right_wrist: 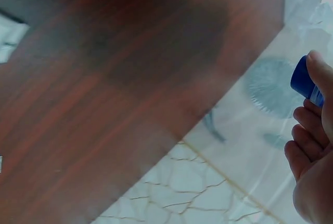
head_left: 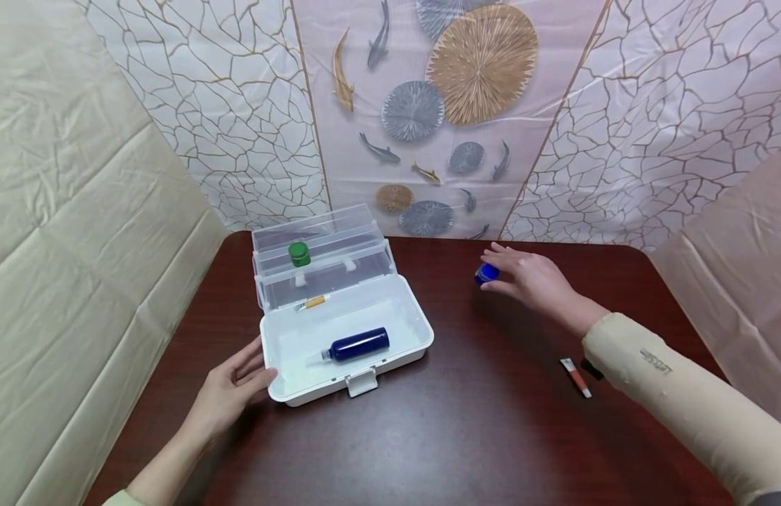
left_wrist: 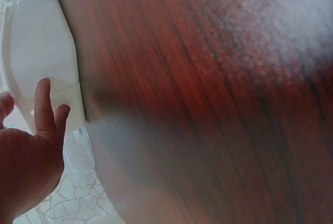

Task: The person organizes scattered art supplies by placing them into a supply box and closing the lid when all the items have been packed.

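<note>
My right hand (head_left: 532, 280) holds a small jar with a blue lid (head_left: 487, 273) between thumb and fingers, over the back right of the table. In the right wrist view the blue lid (right_wrist: 300, 76) shows beside the thumb. At the left, my left hand (head_left: 229, 385) grips the front left corner of an open white storage box (head_left: 422, 342), thumb at the rim. Inside lie a dark blue bottle (head_left: 360, 344) with a pointed nozzle and a small yellow-orange tube (head_left: 314, 302). A green jar (head_left: 298, 254) sits in the clear upper tray (head_left: 365, 261).
A small orange-red tube (head_left: 576, 378) lies on the dark wooden table (head_left: 454, 436), near the right sleeve (head_left: 668, 386). The box's latch (head_left: 362, 381) hangs down at its front. Patterned cloth (head_left: 416, 176) stands behind the table's back edge.
</note>
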Motion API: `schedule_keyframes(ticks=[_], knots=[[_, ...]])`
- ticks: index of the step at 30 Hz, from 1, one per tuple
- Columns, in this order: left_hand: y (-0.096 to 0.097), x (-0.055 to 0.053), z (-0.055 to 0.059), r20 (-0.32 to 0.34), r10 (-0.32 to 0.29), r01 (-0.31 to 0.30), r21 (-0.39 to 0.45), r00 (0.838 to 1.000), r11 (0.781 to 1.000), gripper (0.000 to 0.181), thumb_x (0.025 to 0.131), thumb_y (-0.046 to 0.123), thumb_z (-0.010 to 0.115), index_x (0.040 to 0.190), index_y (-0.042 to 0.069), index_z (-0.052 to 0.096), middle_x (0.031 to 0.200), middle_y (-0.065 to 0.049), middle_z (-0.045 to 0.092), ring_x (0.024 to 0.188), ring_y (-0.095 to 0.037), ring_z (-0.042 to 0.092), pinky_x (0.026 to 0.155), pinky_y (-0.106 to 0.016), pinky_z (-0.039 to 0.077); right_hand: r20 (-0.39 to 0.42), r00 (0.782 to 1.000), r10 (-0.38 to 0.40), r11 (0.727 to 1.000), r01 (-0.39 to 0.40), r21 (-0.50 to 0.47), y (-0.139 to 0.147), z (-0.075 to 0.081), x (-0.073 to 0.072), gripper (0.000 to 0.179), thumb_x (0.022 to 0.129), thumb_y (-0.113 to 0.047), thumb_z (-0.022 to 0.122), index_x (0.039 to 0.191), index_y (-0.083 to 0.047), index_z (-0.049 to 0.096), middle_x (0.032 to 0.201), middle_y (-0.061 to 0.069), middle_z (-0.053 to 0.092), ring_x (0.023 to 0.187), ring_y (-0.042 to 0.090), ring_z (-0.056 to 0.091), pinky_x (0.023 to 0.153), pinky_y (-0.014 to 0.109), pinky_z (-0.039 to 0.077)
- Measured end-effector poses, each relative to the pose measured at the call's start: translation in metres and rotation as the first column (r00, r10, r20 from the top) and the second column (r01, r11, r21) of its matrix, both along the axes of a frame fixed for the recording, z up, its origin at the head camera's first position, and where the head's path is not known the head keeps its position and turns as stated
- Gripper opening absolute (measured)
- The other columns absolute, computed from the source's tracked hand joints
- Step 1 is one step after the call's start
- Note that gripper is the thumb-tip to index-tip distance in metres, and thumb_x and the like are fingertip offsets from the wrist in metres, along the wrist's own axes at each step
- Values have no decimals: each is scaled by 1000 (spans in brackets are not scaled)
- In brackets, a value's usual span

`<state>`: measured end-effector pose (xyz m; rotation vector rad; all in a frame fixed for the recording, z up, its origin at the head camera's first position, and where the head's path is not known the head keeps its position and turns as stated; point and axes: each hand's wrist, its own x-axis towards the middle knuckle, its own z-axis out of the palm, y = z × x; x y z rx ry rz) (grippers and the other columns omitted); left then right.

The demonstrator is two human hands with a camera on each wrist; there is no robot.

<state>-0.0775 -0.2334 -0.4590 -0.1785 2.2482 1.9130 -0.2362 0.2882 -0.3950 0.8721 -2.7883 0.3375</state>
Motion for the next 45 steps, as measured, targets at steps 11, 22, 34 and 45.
schedule_keyframes(ticks=[11, 22, 34, 45], knots=[[-1, 0, 0, -4, 0, 0, 4, 1000, 1000, 77, 103, 15, 75, 168, 10, 34, 155, -29, 53, 115, -2, 68, 91, -29, 62, -39, 994, 100, 995, -101, -16, -46, 22, -20, 61, 92, -30, 87, 141, 0, 69, 148, 21, 62, 134, 41, 61, 104, 61, 55], [0, 0, 0, -6, -8, 8, 2, 1000, 1000, 78, 103, 16, 76, 168, 10, 34, 155, -29, 52, 119, -7, 67, 92, -31, 62, -42, 982, 183, 983, -183, -8, -97, 49, -33, 59, 91, -35, 87, 139, -3, 72, 144, 16, 66, 140, 33, 58, 106, 56, 55], [0, 0, -1, 25, -6, 5, 22, 1000, 1000, 77, 103, 12, 74, 169, 10, 33, 158, -30, 49, 120, -7, 66, 91, -31, 62, 40, 971, 237, 971, -238, 4, -148, 64, -47, 55, 95, -35, 84, 141, -7, 71, 150, 15, 62, 140, 31, 58, 107, 55, 53], [-1, 0, -3, 20, 2, -3, 37, 1000, 999, 77, 103, 11, 73, 169, 10, 33, 158, -29, 50, 119, -4, 66, 92, -31, 62, 120, 961, 248, 964, -257, 72, -192, 71, -61, 46, 98, -36, 80, 136, -10, 72, 156, 20, 55, 121, 37, 70, 95, 50, 59]])
